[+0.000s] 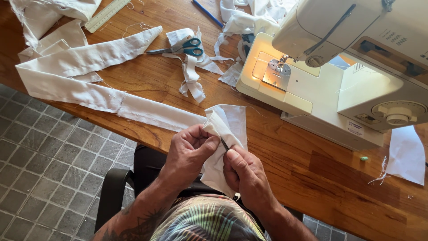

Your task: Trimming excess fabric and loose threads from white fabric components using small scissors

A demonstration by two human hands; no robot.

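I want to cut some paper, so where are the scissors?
In the head view, the teal-handled scissors lie on the wooden table, toward the top middle, on white cloth scraps, left of the sewing machine.

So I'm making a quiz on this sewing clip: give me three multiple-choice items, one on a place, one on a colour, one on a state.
1. Where do the scissors lie?
A. on the table beside fabric scraps
B. on the floor
C. on the sewing machine

2. What colour are the scissor handles?
A. red
B. teal
C. yellow

3. What is the state of the sewing machine lamp?
A. lit
B. off
C. covered by cloth

Answers: 1 A, they rest on the wooden table among white scraps. 2 B, both handle loops are teal. 3 A, a warm glow falls on the needle plate. Meanwhile the left hand and right hand pinch a folded white cloth.
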